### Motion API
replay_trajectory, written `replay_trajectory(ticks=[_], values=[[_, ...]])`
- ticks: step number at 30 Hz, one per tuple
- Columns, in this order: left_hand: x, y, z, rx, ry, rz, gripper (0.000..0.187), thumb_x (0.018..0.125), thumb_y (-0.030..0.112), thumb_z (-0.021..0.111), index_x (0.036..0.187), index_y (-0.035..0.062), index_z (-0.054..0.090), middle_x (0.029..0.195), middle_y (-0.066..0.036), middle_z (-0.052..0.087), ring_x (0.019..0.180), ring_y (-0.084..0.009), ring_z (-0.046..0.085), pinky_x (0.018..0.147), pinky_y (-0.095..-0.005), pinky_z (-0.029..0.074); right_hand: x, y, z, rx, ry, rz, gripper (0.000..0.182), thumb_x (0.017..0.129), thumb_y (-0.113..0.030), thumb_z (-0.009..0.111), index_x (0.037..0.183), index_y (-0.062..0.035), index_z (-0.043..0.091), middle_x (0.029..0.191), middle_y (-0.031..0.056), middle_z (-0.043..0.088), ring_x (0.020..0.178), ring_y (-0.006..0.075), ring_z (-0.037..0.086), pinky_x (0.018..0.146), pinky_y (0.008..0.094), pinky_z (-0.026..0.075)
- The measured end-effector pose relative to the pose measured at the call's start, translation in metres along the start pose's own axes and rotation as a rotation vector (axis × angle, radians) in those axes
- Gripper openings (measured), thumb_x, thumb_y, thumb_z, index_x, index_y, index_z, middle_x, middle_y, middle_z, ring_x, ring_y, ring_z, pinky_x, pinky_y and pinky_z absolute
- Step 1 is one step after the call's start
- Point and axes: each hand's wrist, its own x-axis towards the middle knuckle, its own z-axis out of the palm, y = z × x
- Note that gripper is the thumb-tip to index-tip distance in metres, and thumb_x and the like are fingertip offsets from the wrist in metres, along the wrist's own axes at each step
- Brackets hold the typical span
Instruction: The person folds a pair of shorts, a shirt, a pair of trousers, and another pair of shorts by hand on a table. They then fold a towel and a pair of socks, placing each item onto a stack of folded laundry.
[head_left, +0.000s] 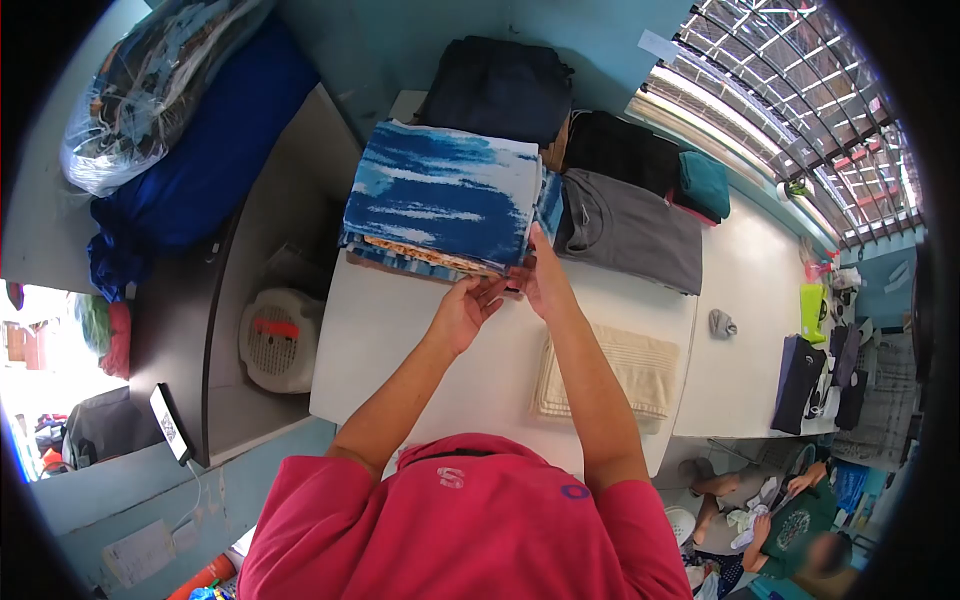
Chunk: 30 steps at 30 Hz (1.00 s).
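A stack of folded cloth (pixel 440 195) lies on the white table, its top piece patterned in blue and white. Layers with orange and blue patterns show along its near edge. My left hand (pixel 466 314) is at the near right corner of the stack, palm turned up, fingers apart. Against that same corner rests my right hand (pixel 541 275), its fingers stretched along the right side of the stack. A folded cream towel (pixel 610 375) sits on the table below my right forearm.
Behind the stack is folded dark cloth (pixel 498 90). To its right are a folded grey T-shirt (pixel 635 230), black cloth (pixel 620 150) and teal cloth (pixel 703 185). Another person (pixel 800 520) handles cloth at lower right. A shelf unit (pixel 225 330) stands left.
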Motion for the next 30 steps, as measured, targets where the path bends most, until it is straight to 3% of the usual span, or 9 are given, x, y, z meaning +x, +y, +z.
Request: replay_trajectory(ticks=[6,11,13,18,20,23,25,26,30], values=[[-0.004,0.006,0.014,0.002,-0.015,0.043,0.018,0.082,0.015,0.045,0.098,0.0100,0.050,0.103,-0.002,0.057,0.094,-0.0121,0.054,0.076,-0.0273,0.039,0.010,-0.003,0.010,0.063,-0.131,0.135,0.053,0.076,-0.059,0.052,0.100,-0.0111,0.053,0.079,0.0051,0.055,0.065,0.0153,0.052,0.053,0.0280,0.038],[0.013,0.004,-0.004,-0.063,-0.021,-0.006,0.010,0.080,0.017,0.049,0.089,0.0123,0.049,0.081,0.001,0.054,0.072,-0.0092,0.049,0.064,-0.0245,0.038,0.002,-0.011,0.018,-0.239,-0.030,0.011,0.059,0.077,-0.060,0.047,0.107,-0.0089,0.054,0.096,0.0065,0.058,0.078,0.0171,0.051,0.059,0.0311,0.040],[0.009,0.015,0.011,-0.183,-0.028,-0.056,0.007,0.079,0.018,0.051,0.079,0.0119,0.048,0.068,0.003,0.044,0.061,-0.0088,0.041,0.053,-0.0222,0.035,0.004,-0.009,0.021,-0.235,0.002,-0.023,0.060,0.078,-0.059,0.048,0.108,-0.0077,0.052,0.095,0.0066,0.057,0.078,0.0165,0.051,0.060,0.0306,0.041],[-0.002,0.035,0.025,-0.381,-0.138,-0.099,0.014,0.082,0.020,0.051,0.073,0.0112,0.044,0.062,0.003,0.039,0.055,-0.0088,0.037,0.048,-0.0208,0.031,0.010,-0.019,0.005,-0.291,0.152,-0.201,0.061,0.079,-0.056,0.049,0.111,-0.0048,0.047,0.090,0.0066,0.054,0.076,0.0146,0.051,0.060,0.0285,0.043],[-0.001,0.042,0.028,-0.387,-0.155,-0.115,0.015,0.083,0.021,0.051,0.073,0.0112,0.044,0.061,0.004,0.038,0.053,-0.0086,0.036,0.047,-0.0208,0.031,0.014,-0.023,-0.003,-0.112,0.118,-0.176,0.059,0.080,-0.055,0.049,0.112,-0.0053,0.045,0.085,0.0061,0.052,0.074,0.0144,0.052,0.059,0.0274,0.045],[-0.002,0.045,0.031,-0.111,-0.110,-0.068,0.020,0.085,0.025,0.050,0.072,0.0118,0.043,0.058,0.004,0.038,0.053,-0.0075,0.037,0.047,-0.0203,0.030,0.011,-0.024,-0.002,-0.094,-0.042,-0.005,0.060,0.078,-0.059,0.049,0.109,-0.0068,0.044,0.088,0.0079,0.052,0.073,0.0173,0.052,0.064,0.0307,0.044],[-0.001,0.048,0.034,0.443,0.051,-0.002,0.022,0.087,0.031,0.048,0.077,0.0118,0.048,0.058,0.004,0.042,0.054,-0.0069,0.039,0.049,-0.0215,0.032,0.012,-0.026,0.000,-0.093,-0.067,0.018,0.060,0.079,-0.058,0.048,0.110,-0.0067,0.044,0.088,0.0081,0.054,0.068,0.0175,0.052,0.062,0.0291,0.044],[-0.003,0.052,0.035,0.444,0.052,-0.004,0.022,0.087,0.031,0.048,0.077,0.0118,0.048,0.058,0.004,0.042,0.054,-0.0069,0.039,0.049,-0.0215,0.032,0.014,-0.028,0.001,-0.055,-0.105,0.043,0.058,0.079,-0.057,0.049,0.110,-0.0083,0.046,0.084,0.0074,0.055,0.066,0.0171,0.053,0.062,0.0303,0.045],[-0.012,0.059,0.038,0.800,-0.119,-0.237,0.028,0.088,0.035,0.043,0.096,0.0101,0.054,0.068,0.000,0.053,0.063,-0.0089,0.047,0.057,-0.0238,0.035,0.022,-0.035,0.006,-0.006,-0.206,0.154,0.057,0.077,-0.057,0.052,0.113,-0.0126,0.047,0.086,0.0067,0.055,0.071,0.0178,0.054,0.067,0.0354,0.045]])
